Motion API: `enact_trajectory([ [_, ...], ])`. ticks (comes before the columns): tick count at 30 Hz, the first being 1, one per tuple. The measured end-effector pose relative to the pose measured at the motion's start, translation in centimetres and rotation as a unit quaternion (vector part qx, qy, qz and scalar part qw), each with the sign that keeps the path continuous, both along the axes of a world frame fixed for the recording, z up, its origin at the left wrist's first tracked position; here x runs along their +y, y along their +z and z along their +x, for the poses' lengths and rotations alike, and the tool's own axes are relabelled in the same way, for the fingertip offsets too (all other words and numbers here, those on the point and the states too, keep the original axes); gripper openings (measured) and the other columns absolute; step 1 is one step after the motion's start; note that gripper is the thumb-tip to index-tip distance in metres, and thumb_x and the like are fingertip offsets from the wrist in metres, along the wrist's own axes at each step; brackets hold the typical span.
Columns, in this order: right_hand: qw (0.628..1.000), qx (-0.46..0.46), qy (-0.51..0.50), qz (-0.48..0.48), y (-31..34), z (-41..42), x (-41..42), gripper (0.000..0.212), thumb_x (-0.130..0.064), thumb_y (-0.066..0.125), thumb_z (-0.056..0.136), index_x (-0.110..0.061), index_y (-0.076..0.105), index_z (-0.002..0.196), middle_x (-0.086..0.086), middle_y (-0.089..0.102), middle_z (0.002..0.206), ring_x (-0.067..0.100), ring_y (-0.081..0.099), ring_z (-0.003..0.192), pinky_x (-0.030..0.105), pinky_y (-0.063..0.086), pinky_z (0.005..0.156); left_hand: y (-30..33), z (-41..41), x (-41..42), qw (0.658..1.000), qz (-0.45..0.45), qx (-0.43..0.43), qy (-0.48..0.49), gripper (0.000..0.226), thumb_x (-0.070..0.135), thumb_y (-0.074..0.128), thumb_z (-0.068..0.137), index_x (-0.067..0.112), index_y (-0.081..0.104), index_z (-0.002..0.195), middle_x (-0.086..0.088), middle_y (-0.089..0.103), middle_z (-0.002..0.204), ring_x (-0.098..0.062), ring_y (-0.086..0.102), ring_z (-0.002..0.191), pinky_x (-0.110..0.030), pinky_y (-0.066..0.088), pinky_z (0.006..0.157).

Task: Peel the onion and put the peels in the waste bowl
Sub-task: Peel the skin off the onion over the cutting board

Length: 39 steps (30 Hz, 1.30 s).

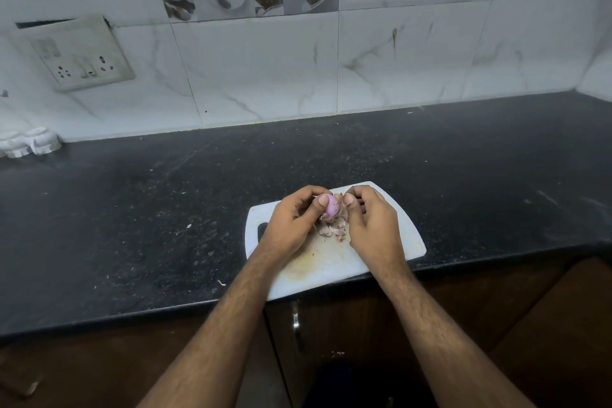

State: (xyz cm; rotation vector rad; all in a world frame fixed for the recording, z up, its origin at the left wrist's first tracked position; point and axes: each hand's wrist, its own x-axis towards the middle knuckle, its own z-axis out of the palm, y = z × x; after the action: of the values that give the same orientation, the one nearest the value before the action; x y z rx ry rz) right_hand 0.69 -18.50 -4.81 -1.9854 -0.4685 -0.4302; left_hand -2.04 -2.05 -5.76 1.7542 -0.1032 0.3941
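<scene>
Head view: both hands meet over the far half of a white cutting board (390, 242), which lies at the front edge of a black countertop (132, 209), its near edge just overhanging. Left hand (294, 222) grips a small purple onion (332, 208), thumb on its near-left side, other fingers curled round the back; onion is up off the board. Long axis runs roughly near-to-far w/ a slight tilt, bare glossy side facing the camera; which end is root vs tip can't be told. Right hand (372, 222) has fingers curled tight, thumb tip touching the onion's right side, pinching at papery skin there; exact grip partly hidden by the knuckles. Peels (334, 229), pale brown-pink, lie in a loose heap on the board directly under and betw. the hands, touching the right hand's inner side. Board's handle slot (262, 229) sits at its left end, just beside the left wrist. Board centre is stained brownish. Small scraps dot the counter left of the board. On the tiled wall (397, 60) behind, a switch/socket plate (76, 55) at far left; a white plastic item (29, 142) sits at the counter's far-left corner. Below the front edge, brown cabinet doors w/ a metal handle (295, 320). Forearms cover the board's near-left corner and part of its near edge.
</scene>
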Motion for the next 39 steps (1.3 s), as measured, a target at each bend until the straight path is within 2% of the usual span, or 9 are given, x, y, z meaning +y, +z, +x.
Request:
enact_trajectory([
  [4, 1.0, -0.008, 0.01, 0.016, 0.1, -0.35, 0.0, 0.013, -0.025, 0.065, 0.1, -0.018, 0.074, 0.106, -0.013, 0.071, 0.098, 0.002, 0.067, 0.086, 0.016, 0.055, 0.074, 0.11, 0.01, 0.09, 1.0, 0.004, 0.004, 0.006, 0.027, 0.042, 0.062, 0.103, 0.02, 0.077, 0.112, -0.002, 0.079, 0.108, -0.023, 0.074, 0.105, -0.047, 0.058, 0.098],
  [7, 1.0, 0.003, 0.0, 0.009, 0.07, -0.5, 0.09, 0.017, -0.026, 0.068, 0.098, -0.018, 0.076, 0.11, -0.011, 0.072, 0.1, 0.005, 0.068, 0.087, 0.03, 0.062, 0.069, 0.15, -0.04, 0.08, 1.0, 0.009, 0.004, 0.013, 0.026, 0.04, 0.061, 0.104, 0.022, 0.077, 0.111, 0.001, 0.08, 0.108, -0.02, 0.075, 0.106, -0.04, 0.059, 0.097],
  [10, 1.0, -0.003, -0.006, -0.016, -0.03, -0.44, 0.11, 0.018, -0.026, 0.069, 0.098, -0.017, 0.077, 0.112, -0.009, 0.073, 0.1, 0.003, 0.067, 0.087, 0.02, 0.058, 0.077, 0.18, -0.07, 0.07, 1.0, 0.022, 0.003, 0.015, 0.025, 0.04, 0.058, 0.105, 0.024, 0.076, 0.111, 0.005, 0.079, 0.109, -0.017, 0.074, 0.106, -0.041, 0.058, 0.098],
  [14, 1.0, 0.003, -0.003, -0.017, 0.04, -0.56, 0.04, 0.018, -0.025, 0.071, 0.096, -0.016, 0.077, 0.111, -0.01, 0.072, 0.098, -0.001, 0.065, 0.082, 0.007, 0.05, 0.072, 0.19, -0.11, 0.16, 0.999, 0.043, 0.003, 0.016, 0.026, 0.041, 0.055, 0.107, 0.026, 0.075, 0.113, 0.006, 0.079, 0.109, -0.018, 0.074, 0.107, -0.044, 0.058, 0.099],
  [19, 1.0, 0.012, 0.001, -0.022, 0.12, -0.62, 0.08, 0.019, -0.03, 0.071, 0.096, -0.018, 0.077, 0.11, -0.011, 0.07, 0.095, 0.004, 0.066, 0.082, 0.031, 0.062, 0.07, 0.18, -0.09, 0.22, 0.999, 0.052, 0.006, 0.016, 0.026, 0.041, 0.055, 0.108, 0.026, 0.075, 0.117, 0.006, 0.079, 0.112, -0.018, 0.074, 0.11, -0.048, 0.058, 0.103],
  [21, 0.999, 0.018, 0.006, -0.036, 0.09, -0.61, 0.15, 0.021, -0.032, 0.07, 0.097, -0.018, 0.076, 0.112, -0.012, 0.068, 0.094, 0.006, 0.066, 0.083, 0.035, 0.063, 0.068, 0.1, -0.01, 0.32, 0.998, 0.06, 0.006, 0.015, 0.026, 0.041, 0.055, 0.108, 0.027, 0.075, 0.118, 0.005, 0.079, 0.113, -0.019, 0.073, 0.111, -0.051, 0.057, 0.103],
  [27, 0.998, 0.032, 0.013, -0.054, 0.23, -0.57, 0.18, 0.022, -0.032, 0.069, 0.096, -0.016, 0.076, 0.11, -0.01, 0.068, 0.095, 0.005, 0.064, 0.084, 0.028, 0.059, 0.076, -0.36, 0.39, 0.56, 0.993, 0.109, -0.005, 0.034, 0.031, 0.046, 0.051, 0.107, 0.03, 0.072, 0.122, 0.008, 0.075, 0.119, -0.017, 0.069, 0.117, -0.053, 0.055, 0.104],
  [35, 0.999, 0.051, 0.009, -0.015, 0.51, -0.82, 0.21, 0.027, -0.038, 0.071, 0.092, -0.016, 0.075, 0.107, -0.014, 0.066, 0.089, 0.006, 0.064, 0.078, 0.032, 0.062, 0.066, -0.42, 0.33, 0.56, 0.995, 0.095, -0.005, 0.028, 0.036, 0.045, 0.045, 0.109, 0.028, 0.072, 0.125, 0.009, 0.075, 0.123, -0.019, 0.069, 0.12, -0.054, 0.055, 0.106],
  [39, 0.999, 0.028, 0.0, 0.015, 0.46, -0.85, 0.12, 0.017, -0.03, 0.068, 0.097, -0.019, 0.075, 0.108, -0.016, 0.068, 0.092, 0.004, 0.066, 0.08, 0.035, 0.063, 0.064, -0.18, 0.12, 0.33, 0.996, 0.081, -0.002, 0.03, 0.036, 0.043, 0.048, 0.108, 0.023, 0.072, 0.126, 0.008, 0.076, 0.12, -0.014, 0.071, 0.116, -0.048, 0.057, 0.104],
])
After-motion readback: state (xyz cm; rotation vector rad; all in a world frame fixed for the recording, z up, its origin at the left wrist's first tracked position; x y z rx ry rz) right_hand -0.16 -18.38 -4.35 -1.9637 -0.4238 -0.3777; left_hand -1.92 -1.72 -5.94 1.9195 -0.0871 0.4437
